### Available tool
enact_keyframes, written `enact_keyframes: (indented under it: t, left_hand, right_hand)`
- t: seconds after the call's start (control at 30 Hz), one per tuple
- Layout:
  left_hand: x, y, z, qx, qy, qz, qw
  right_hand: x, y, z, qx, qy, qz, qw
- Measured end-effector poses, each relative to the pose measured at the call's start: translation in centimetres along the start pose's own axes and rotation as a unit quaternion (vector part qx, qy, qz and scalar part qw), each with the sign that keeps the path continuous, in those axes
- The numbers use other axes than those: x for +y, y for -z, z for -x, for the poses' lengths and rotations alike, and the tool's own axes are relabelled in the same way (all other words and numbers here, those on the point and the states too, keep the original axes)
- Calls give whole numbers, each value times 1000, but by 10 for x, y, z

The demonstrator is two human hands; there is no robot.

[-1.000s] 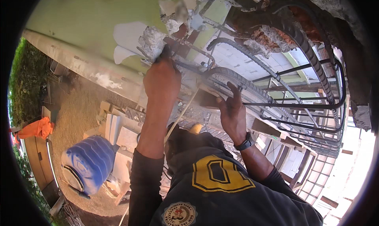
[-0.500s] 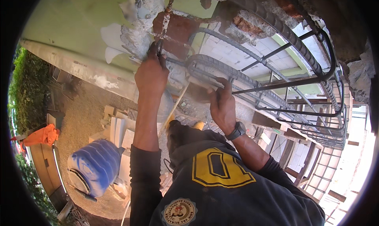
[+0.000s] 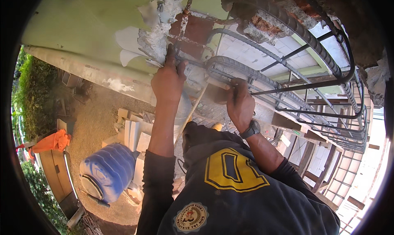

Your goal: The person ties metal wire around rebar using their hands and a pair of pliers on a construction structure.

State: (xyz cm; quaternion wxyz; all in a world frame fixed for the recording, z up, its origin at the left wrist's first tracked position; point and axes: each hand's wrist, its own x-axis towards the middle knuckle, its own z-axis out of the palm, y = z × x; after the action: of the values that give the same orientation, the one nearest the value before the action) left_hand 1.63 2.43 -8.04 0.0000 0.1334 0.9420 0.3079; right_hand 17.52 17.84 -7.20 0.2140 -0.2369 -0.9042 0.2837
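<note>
My left hand (image 3: 168, 81) reaches up to the broken edge of the wall, closed around a steel reinforcing bar (image 3: 193, 61), with the index finger pointing upward beside a rusty upright bar (image 3: 184, 23). To its right, my right hand (image 3: 240, 101) is curled into a closed grip just below the bent end of a rebar cage (image 3: 256, 75). Whatever sits between its fingers is too dark and small to name. A dark wristwatch (image 3: 250, 129) is on that wrist. Beside this hand shows a blurred brown block (image 3: 216, 93).
Chipped concrete (image 3: 152, 38) edges the green wall (image 3: 90, 21). Ribbed bars and stirrups run off to the right under a jagged concrete mass (image 3: 266, 27). Below stand a blue barrel (image 3: 107, 173), pale boards (image 3: 132, 132) and an orange cloth (image 3: 51, 141). A thin pale pole (image 3: 196, 105) slants between my arms.
My right hand has turned and its fingers have curled in. My left hand stays at the bar by the wall edge, its thumb now farther from the index finger. The whole view has shifted slightly.
</note>
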Motion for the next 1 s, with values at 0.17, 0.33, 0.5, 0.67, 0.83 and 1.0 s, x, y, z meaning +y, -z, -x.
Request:
enact_keyframes:
  t: [0.17,0.33,0.5,0.67,0.83,1.0]
  left_hand:
    - [4,-17,28,100,9,127,987]
    - [25,-23,32,168,64,245,953]
    - [29,-35,33,166,91,282,941]
    - [23,-41,33,174,97,296,934]
    - [21,-39,30,157,105,330,925]
    - [10,-37,39,143,62,336,929]
  right_hand:
    - [3,-2,3,17,-21,-9,1000]
    - [-5,-11,0,60,-49,-13,997]
    - [7,-23,-2,98,-61,-65,991]
    - [1,-30,-5,107,-86,-90,986]
    - [-1,-34,-9,122,-81,-83,986]
    - [-16,-10,7,-19,-101,-147,984]
